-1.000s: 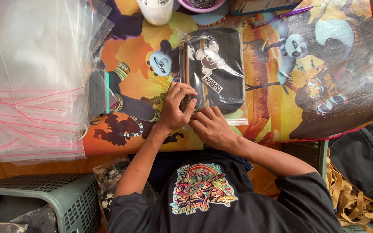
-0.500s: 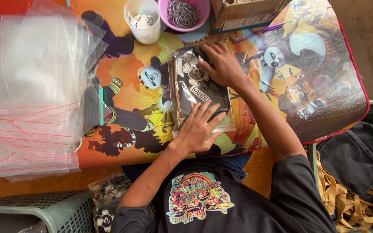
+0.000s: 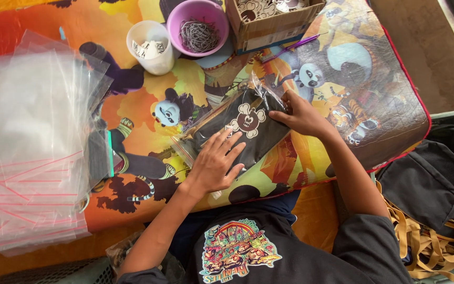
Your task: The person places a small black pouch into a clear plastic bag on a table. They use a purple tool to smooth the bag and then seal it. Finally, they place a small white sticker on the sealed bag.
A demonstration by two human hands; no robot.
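Both hands rest on one item. Left hand (image 3: 215,165) lies flat, fingers spread wide, palm pressing the near end of a bagged black garment (image 3: 248,129) (a folded dark cloth with a pale cartoon-skull print, sealed inside a clear plastic sleeve). Right hand (image 3: 301,114) sits at the far end of the same package, fingers curled narrow and touching the sleeve's upper edge; whether it pinches the plastic or merely presses it cannot be told.

Package lies diagonally near the middle of a table covered by a bright cartoon-printed cloth (image 3: 353,68), mostly orange with panda and tiger figures.

On the person's left side, a large stack of empty clear bags (image 3: 27,152) with thin red seal strips overhangs the table edge. At the far edge stand a white cup (image 3: 151,47) holding small pale pieces, a purple bowl (image 3: 198,26) holding thin dark loops, and a cardboard box (image 3: 274,23) of printed discs. A purple pen (image 3: 290,47) lies just beside the box.

Off the table on the right, a black bag (image 3: 432,184) rests above a tangle of tan straps (image 3: 426,247).
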